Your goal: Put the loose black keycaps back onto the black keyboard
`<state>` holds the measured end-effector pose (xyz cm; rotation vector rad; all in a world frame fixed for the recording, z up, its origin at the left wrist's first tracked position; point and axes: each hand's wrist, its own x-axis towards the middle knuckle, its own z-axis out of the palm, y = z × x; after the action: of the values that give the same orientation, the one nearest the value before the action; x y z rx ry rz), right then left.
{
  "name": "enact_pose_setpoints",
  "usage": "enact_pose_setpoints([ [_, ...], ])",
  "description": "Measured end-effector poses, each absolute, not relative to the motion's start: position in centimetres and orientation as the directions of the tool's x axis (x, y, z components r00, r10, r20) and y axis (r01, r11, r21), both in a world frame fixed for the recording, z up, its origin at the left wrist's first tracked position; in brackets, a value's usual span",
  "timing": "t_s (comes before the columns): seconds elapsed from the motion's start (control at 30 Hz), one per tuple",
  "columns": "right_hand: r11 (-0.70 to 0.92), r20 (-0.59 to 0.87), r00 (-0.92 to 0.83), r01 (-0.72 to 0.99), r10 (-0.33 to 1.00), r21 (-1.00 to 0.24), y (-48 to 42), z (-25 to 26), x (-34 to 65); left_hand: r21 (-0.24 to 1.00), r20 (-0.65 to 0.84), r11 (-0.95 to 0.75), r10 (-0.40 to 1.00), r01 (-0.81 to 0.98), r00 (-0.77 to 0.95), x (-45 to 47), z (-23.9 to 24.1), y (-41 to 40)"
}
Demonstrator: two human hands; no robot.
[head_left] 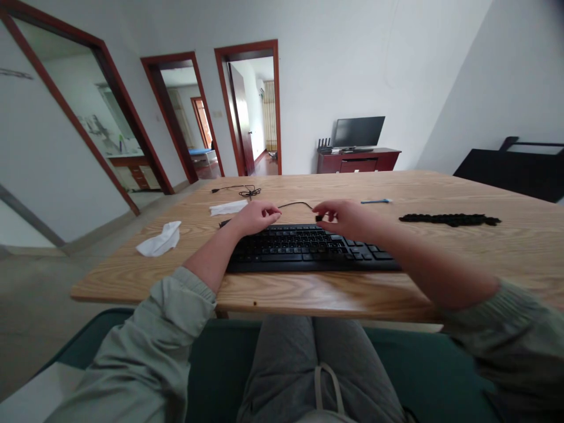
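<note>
A black keyboard (282, 257) lies along the near part of the wooden table, with both forearms reaching over it. Above its back left edge is my left hand (257, 217), fingers curled and thumb tip close to them; whatever may be between the tips is hidden. My right hand (346, 218) pinches a small black keycap (318, 218) over the keyboard's back edge. A thin black cable (296, 204) arches behind the keyboard between the hands. Farther back left lie its coiled bundle (249, 191) and plug (215, 190).
Two white tissues (161, 239) (228, 207) lie on the left. A blue brush (376, 201) and a bumpy row of small black pieces (449, 220) lie on the right. The wooden table's (308, 291) front edge is close to my lap.
</note>
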<state>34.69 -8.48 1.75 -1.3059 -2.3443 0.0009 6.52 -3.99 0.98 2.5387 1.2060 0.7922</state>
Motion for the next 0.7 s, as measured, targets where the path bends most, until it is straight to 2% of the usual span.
enact_pose_setpoints([
  [0.1, 0.62, 0.333, -0.538, 0.75, 0.775, -0.232, -7.1, 0.5, 30.7, 0.435, 0.407, -0.619, 0.783, 0.654, 0.47, 5.3, 1.2, -3.4],
  [0.2, 0.66, 0.328, -0.586, 0.727, 0.741, -0.191, -6.3, -1.3, 30.4, 0.465, 0.421, -0.571, 0.815, 0.676, 0.399, 3.8, 1.4, -2.4],
  [0.43, 0.625, 0.37, -0.525, 0.743, 0.767, -0.24, -7.4, -2.2, 31.0, 0.498, 0.446, -0.566, 0.817, 0.657, 0.365, 2.9, 0.7, -1.4],
  [0.7, 0.583, 0.288, -0.529, 0.799, 0.798, -0.148, -7.8, -2.0, 31.6, 0.49, 0.492, -0.573, 0.804, 0.657, 0.335, 2.8, 0.8, -1.8],
])
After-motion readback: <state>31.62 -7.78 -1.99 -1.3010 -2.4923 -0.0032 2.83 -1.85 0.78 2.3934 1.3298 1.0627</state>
